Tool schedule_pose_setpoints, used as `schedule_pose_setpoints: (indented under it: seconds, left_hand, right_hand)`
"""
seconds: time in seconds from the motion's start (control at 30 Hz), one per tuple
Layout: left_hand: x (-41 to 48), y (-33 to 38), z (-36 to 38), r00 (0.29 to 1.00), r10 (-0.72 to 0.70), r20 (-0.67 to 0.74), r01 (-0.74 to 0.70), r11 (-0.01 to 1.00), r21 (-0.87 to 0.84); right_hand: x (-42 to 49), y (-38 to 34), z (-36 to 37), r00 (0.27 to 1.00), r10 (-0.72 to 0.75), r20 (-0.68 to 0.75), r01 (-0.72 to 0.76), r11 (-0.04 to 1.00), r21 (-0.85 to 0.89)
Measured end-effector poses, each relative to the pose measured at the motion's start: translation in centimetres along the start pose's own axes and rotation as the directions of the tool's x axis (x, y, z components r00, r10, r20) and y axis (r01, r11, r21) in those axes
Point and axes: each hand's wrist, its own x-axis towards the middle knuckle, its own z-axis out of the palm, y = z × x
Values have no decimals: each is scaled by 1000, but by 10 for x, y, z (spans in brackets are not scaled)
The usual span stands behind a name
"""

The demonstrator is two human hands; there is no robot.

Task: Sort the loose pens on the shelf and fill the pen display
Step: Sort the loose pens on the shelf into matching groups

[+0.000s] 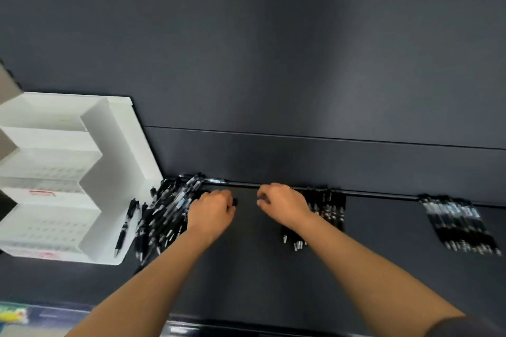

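Left grip curled narrow round a black pen — only a short stub visible past the fingertips, the rest buried in the fist. Right grip curled too, knuckles up, fingertips tucked under; holding something or nothing, impossible to tell. Between the two, bare dark shelf, open toward the near edge. Just left of the left grip, loose pile of black pens, tangled, partly hidden under the wrist. Beneath the right wrist, sorted row, half covered. Well apart at far right, second row, blurred. White tiered pen display at left, cut off by the frame edge — single pen lying on its base.
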Motion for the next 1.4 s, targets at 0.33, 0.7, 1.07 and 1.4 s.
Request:
schedule_pose_setpoints:
  seconds: [0.33,0.7,1.07,1.4]
  left_hand:
    - [-3,-88,-2,997,-30,68,30,999,-11]
    - [-11,-96,12,989,6,147,-28,989,146]
    - [-9,-68,20,980,9,199,-65,959,275]
    - [9,11,17,961,136,241,-101,983,-153]
  right_hand:
    - [32,-69,43,971,59,231,-64,998,15]
    - [38,-94,72,934,134,331,-165,984,64]
    - [22,-75,66,941,239,240,-266,960,91]
    - [-7,-9,25,897,438,-56,-425,891,160]
